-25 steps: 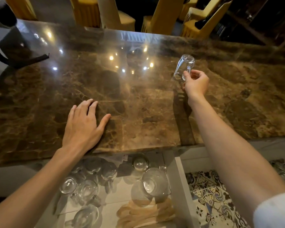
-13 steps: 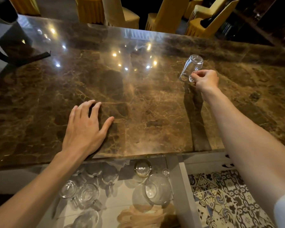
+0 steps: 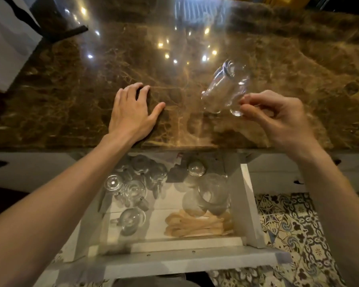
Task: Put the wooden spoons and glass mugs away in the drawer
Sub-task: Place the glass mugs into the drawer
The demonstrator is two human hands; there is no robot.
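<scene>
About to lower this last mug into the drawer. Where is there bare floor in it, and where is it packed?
The drawer has pale bare floor between the lone mug at front left and the wooden spoons at front right, plus a strip in front of both. The back left is packed with mugs; the large glass fills the back right. The right hand holds the mug above the counter.

Glossy marble counter [image 3: 71, 96]; clear glass mug [image 3: 224, 90].

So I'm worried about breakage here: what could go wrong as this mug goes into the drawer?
The right hand pinches the tilted glass mug only by its handle, above the marble counter; a slip could chip it. The drawer already holds crowded glass mugs and wooden spoons, so setting it down may knock glass on glass.
</scene>
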